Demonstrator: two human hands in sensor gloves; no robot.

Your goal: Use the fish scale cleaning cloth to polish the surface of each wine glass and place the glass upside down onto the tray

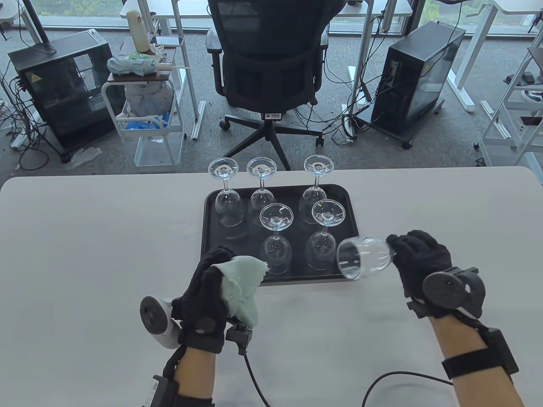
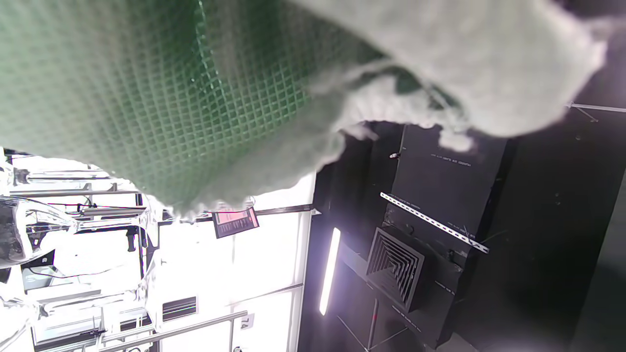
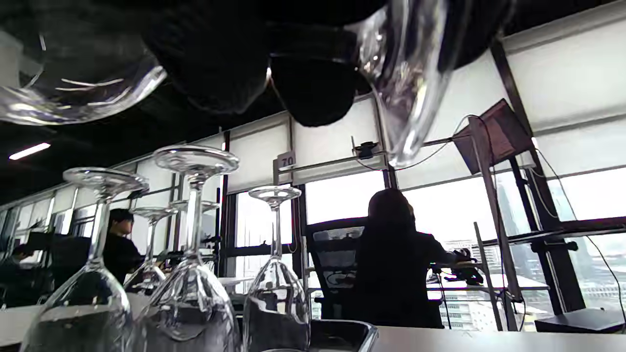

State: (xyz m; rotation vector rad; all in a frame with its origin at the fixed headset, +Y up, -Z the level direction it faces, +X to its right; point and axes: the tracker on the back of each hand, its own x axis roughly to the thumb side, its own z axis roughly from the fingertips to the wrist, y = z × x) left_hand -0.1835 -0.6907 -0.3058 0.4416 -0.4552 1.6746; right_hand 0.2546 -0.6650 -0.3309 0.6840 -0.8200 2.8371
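At the bottom left of the table view, the left hand [image 1: 208, 296] in its black sensor glove has its fingers curled round a bunched pale green fish scale cleaning cloth [image 1: 241, 288], held just above the pale grey counter [image 1: 85, 254]; the left wrist view shows mostly that cloth's gridded weave close against the lens. At the lower right, the right hand [image 1: 420, 263] grips a clear stemmed wine glass [image 1: 364, 263] on its side, bowl mouth pointing left toward the cloth, the fingers wrapped about the stem end; the exact finger placement is hidden by the glove and the glass itself. The bowl hovers over the front right corner of the black rectangular plastic tray [image 1: 212, 220], very near the closest inverted glass [image 1: 323, 237]. That closeness is the main hazard, as I judge it: tipping the held glass mouth-down into a free spot could knock its rim against a neighbour's foot or bowl and topple it, and the only clearly open patch lies in the tray's front left area, across from the hand. A grip taken only at the stem could also let smooth glass slip as it turns over. Toward the centre of the frame five clear glasses stand upside down on the tray, three [image 1: 229, 199] in the far row. Beyond the counter sits a black office chair [image 1: 271, 63].
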